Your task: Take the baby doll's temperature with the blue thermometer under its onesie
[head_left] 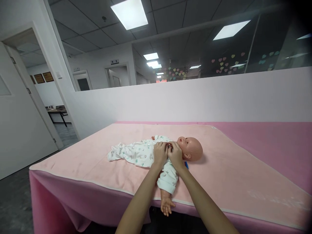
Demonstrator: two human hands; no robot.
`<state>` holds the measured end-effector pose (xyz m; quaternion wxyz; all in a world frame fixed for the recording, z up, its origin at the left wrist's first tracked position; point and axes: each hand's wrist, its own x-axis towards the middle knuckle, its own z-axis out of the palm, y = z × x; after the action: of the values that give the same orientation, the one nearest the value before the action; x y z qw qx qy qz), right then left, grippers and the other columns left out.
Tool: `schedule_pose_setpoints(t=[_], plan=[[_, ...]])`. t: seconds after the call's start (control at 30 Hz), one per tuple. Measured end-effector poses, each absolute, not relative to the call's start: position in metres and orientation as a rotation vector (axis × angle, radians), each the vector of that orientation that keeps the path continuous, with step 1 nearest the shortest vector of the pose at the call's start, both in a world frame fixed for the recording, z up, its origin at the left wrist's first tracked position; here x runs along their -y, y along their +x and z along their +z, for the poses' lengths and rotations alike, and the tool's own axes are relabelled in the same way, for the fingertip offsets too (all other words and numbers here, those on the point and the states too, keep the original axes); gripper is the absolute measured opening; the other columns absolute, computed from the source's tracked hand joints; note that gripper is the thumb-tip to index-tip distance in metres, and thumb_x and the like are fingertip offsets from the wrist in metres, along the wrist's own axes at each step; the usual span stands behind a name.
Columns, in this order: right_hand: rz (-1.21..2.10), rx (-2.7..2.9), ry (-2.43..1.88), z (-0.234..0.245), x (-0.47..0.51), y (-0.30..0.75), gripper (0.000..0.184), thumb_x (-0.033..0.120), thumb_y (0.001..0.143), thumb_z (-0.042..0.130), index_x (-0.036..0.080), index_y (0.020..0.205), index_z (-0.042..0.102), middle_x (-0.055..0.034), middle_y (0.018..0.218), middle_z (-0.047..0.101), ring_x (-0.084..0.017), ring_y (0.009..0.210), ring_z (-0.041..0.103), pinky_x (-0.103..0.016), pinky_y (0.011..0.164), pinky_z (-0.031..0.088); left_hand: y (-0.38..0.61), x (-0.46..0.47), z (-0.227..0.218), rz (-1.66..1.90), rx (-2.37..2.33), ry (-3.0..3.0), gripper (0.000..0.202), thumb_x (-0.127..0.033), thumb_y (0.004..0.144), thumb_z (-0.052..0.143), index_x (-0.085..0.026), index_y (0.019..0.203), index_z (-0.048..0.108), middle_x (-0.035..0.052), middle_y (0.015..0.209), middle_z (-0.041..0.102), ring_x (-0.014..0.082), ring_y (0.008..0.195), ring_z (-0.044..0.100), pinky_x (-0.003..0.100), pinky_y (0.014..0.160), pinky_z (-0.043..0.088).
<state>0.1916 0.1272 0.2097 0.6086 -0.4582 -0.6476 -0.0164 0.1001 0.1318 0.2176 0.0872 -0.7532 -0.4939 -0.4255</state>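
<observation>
Doll: the doll (193, 149) lies on its back across the middle of the desk (280, 149), head to the right, legs to the left.
Left hand: the left hand (160, 154) rests on the chest of the patterned garment (141, 153), fingers bent inward.
Right hand: the right hand (175, 154) sits just beside it near the doll's chin, fingers curled; I cannot tell whether either hand grips the cloth.
Near edge: the doll's near arm points toward the person, its small hand (166, 204) reaching past the trimmed border of the pale pink blanket (234, 182).
Between the forearms: the doll's near sleeve (168, 178) takes up the gap.
Sides: the blanket stretches well beyond the head to the right and past the feet to the left.
Far edge: a low white wall (207, 100) rises behind the desk, with glass (200, 55) above.
By the neck: a small blue item (186, 165) shows beside the right wrist, partly hidden.
Far left: a white door (21, 107) stands open, well apart from the desk.
</observation>
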Motion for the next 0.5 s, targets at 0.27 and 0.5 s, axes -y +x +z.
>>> schedule_pose_setpoints(t=[0.27,0.5], plan=[[-0.087,1.547,-1.111,0.2064,-0.1313,0.1912,0.02,0.014,0.076,0.035,0.017,0.078,0.055,-0.0059,0.079,0.058,-0.017,0.076,0.05,-0.031,0.072,0.041,0.0996,-0.1321,0.2179,-1.304,1.505,-2.227,0.024,-0.027,0.084,0.034,-0.021,0.087,0.058,0.0047,0.085,0.051,0.015,0.08,0.043,0.03,0.072,0.034],[-0.134,1.58,-1.134,0.2078,-0.1282,0.1917,0.016,0.018,0.079,0.038,0.019,0.078,0.053,-0.0059,0.081,0.058,-0.018,0.078,0.05,-0.032,0.071,0.04,0.0984,-0.1366,0.22,-1.535,1.591,-2.235,0.031,-0.031,0.084,0.033,-0.021,0.08,0.061,0.0032,0.077,0.055,0.0139,0.077,0.046,0.029,0.071,0.035]])
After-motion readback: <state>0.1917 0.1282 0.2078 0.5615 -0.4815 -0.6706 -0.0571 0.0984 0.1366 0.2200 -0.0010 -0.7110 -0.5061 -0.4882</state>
